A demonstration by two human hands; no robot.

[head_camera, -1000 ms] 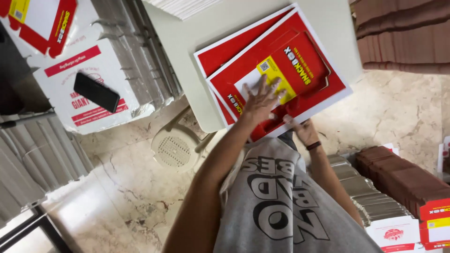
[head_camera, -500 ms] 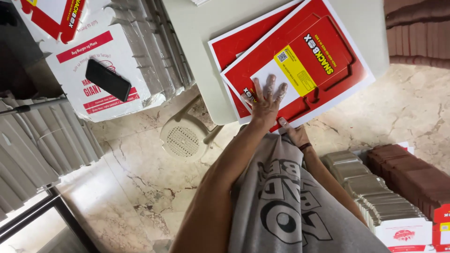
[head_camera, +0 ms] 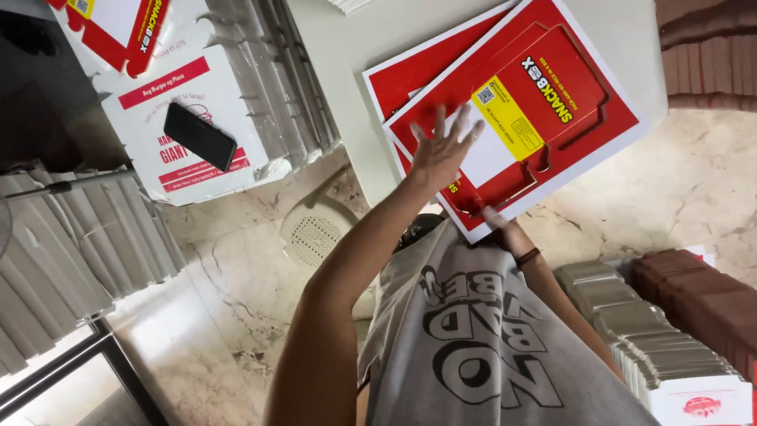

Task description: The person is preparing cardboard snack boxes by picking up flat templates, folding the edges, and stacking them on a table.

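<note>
1. the counter (head_camera: pixel 347 87) is pale, and the top red printed cardboard sheet (head_camera: pixel 576 118) overhangs its near edge towards the person. my judgement: one push too far and the sheet tips off onto the marble floor (head_camera: pixel 229 315).
2. a second red sheet (head_camera: pixel 394 83) lies under the first, skewed, with its corner showing at the left. if the top one is dragged, the lower one could ride along and slide out of line.
3. the stacks of flat grey cartons (head_camera: pixel 63 252) lean at the left, and more packed stacks (head_camera: pixel 631 331) stand at the right; a falling sheet could wedge between them and crease.
4. the left hand (head_camera: pixel 441 150) hovers flat over the white and yellow panel of the top sheet, fingers (head_camera: pixel 471 130) spread wide and gripping nothing. pressing there alone may pivot the sheet.
5. the right hand (head_camera: pixel 505 229) is at the sheet's near edge, mostly hidden under it; i cannot tell whether its fingers pinch the edge. a loose hold there risks bending the corner.
6. a black phone (head_camera: pixel 199 136) rests on a white printed carton, well apart from both hands.
</note>
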